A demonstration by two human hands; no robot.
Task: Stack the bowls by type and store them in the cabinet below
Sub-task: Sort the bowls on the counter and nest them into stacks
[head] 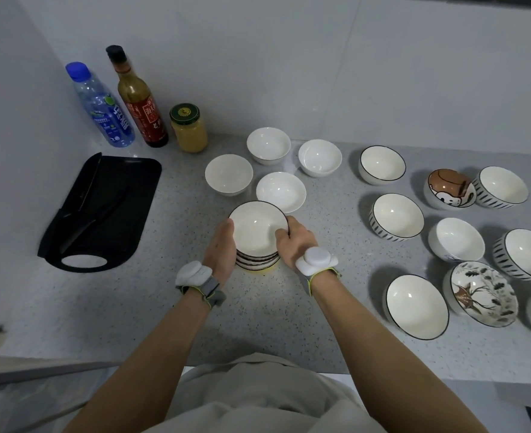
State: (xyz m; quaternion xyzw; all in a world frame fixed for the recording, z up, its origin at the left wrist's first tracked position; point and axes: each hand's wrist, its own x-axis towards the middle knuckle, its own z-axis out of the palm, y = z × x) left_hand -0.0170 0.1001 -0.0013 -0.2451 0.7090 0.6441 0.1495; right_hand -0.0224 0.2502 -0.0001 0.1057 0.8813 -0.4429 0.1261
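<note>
A stack of dark-rimmed striped bowls stands in the middle of the grey counter. My left hand grips its left side, and my right hand grips its right side with the thumb over the top bowl's rim. Several plain white bowls sit just behind the stack. To the right lie several loose bowls: black-rimmed white ones, striped ones, a brown cartoon bowl and a leaf-patterned bowl.
A black cutting board with a knife lies at the left. A water bottle, a sauce bottle and a jar stand by the back wall. The counter's front edge runs below my forearms.
</note>
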